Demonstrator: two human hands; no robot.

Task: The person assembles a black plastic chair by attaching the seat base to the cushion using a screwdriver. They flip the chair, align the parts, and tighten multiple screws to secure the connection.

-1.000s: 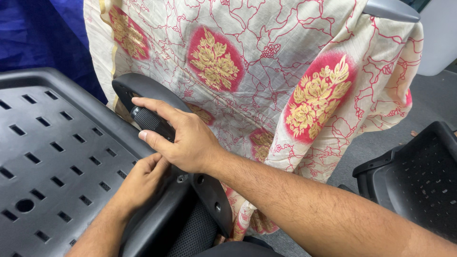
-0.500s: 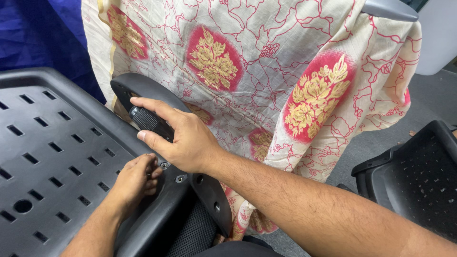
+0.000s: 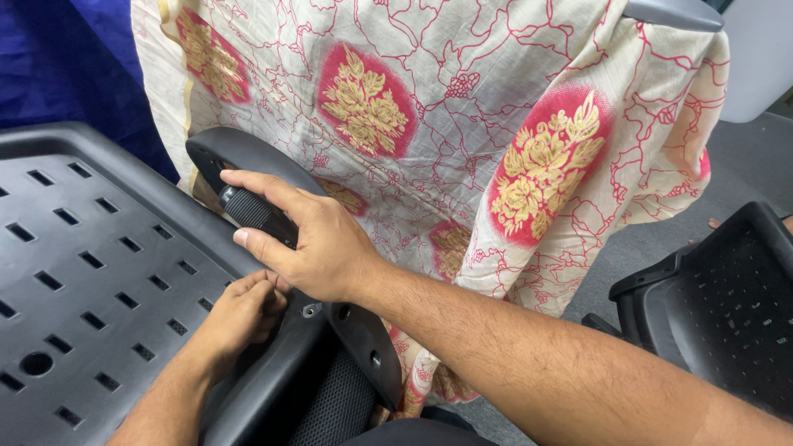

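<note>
Floral cloth (image 3: 462, 124) drapes behind the armrest (image 3: 248, 165) under right hand (image 3: 318, 244).

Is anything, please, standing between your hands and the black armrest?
Nothing visible: the right hand already grips the ribbed handle on the armrest, and the left hand touches its underside. The patterned cloth hangs behind.

The slotted seat shell (image 3: 91, 272) is dark grey moulded plastic, matt with a faint grain. The armrest (image 3: 248, 157) that the right hand (image 3: 318, 248) grips is smooth black plastic with a slight sheen, and its handle piece (image 3: 252, 211) is ribbed. A small metal screw (image 3: 311, 310) glints near the left hand (image 3: 239, 314). Black woven mesh (image 3: 330, 405) shows at the bottom edge. The draped cloth (image 3: 462, 107) is thin, soft cream fabric printed in red and gold. The second seat shell (image 3: 727, 306) at right is speckled matt plastic.
</note>
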